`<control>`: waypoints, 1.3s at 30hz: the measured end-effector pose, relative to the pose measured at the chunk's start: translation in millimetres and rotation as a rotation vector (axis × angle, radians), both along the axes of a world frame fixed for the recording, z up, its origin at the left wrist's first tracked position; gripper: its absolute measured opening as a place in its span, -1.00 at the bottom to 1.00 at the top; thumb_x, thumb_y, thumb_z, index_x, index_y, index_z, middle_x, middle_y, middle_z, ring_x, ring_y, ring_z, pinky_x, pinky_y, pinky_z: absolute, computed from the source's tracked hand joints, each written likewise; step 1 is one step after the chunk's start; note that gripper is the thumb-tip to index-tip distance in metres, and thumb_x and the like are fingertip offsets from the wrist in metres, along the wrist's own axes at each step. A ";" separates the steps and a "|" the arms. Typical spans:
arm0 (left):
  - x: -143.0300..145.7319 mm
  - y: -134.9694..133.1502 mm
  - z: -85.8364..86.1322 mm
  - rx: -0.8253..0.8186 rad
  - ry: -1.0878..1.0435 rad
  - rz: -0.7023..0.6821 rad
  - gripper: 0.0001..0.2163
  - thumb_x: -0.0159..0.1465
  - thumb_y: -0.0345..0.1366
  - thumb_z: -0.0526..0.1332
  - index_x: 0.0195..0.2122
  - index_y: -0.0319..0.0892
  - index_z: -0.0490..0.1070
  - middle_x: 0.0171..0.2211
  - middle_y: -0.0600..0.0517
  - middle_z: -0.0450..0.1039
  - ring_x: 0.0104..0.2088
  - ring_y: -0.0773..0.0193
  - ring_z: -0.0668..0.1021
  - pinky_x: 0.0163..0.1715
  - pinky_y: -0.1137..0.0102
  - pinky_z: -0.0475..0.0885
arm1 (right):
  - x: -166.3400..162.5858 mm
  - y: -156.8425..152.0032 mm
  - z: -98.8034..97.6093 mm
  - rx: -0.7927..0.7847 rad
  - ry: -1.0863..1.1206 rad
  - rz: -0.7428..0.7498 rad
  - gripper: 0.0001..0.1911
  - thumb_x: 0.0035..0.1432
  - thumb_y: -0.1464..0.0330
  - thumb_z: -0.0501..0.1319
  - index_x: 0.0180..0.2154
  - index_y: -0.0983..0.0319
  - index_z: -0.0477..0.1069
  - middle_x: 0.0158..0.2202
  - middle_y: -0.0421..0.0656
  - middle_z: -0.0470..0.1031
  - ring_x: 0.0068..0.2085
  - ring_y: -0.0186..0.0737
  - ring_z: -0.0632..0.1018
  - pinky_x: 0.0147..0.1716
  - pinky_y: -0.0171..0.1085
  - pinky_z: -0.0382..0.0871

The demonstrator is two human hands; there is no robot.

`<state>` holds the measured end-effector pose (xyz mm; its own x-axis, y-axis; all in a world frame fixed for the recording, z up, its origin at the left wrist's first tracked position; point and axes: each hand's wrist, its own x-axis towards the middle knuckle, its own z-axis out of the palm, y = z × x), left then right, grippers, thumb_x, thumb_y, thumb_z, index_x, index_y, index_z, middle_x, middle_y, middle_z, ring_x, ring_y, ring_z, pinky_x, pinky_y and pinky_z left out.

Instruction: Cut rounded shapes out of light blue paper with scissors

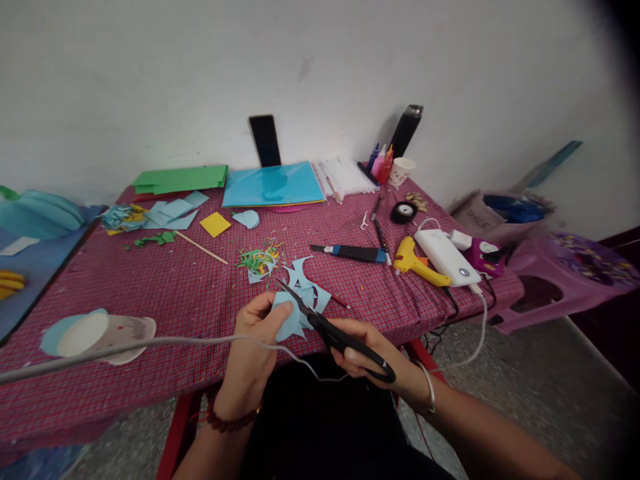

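Note:
Near the table's front edge, my left hand (pixel 259 330) pinches a piece of light blue paper (pixel 289 320) between thumb and fingers. My right hand (pixel 363 348) is wrapped round the handles of black scissors (pixel 327 330). Their blades lie against the blue paper, pointing up and left; I cannot tell how far apart the blades are. Just behind the blades, curved blue paper offcuts (pixel 301 272) rest on the tablecloth. A heap of green and yellow paper shreds (pixel 257 259) lies a little farther back.
A utility knife (pixel 357 253), a yellow glue gun (pixel 419 264) and a white power bank (pixel 447 257) lie to the right. A grey cable (pixel 190 340) crosses in front of my left wrist. Paper cups (pixel 107 335) lie at the left. Blue sheets (pixel 273 185) are stacked at the back.

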<state>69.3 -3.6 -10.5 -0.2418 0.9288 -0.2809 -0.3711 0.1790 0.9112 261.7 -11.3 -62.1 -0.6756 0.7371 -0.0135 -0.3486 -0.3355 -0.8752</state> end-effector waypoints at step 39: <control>-14.1 7.9 -1.9 -0.105 -0.046 -0.319 -0.86 -0.14 -0.34 0.40 -0.59 -0.28 0.47 -0.63 0.03 0.45 -0.67 0.46 0.38 -0.67 0.57 0.22 | 31.0 18.5 17.8 0.107 -0.283 0.153 -0.38 0.09 0.14 0.29 0.15 0.20 0.30 -0.51 -0.30 0.20 -0.58 -0.52 0.12 -0.68 -0.49 -0.05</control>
<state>55.2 4.3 -12.4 0.0712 0.9209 -0.3833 -0.3214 0.3850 0.8652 292.7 7.2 -44.2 -0.7590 0.6348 -0.1447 -0.0393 -0.2665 -0.9630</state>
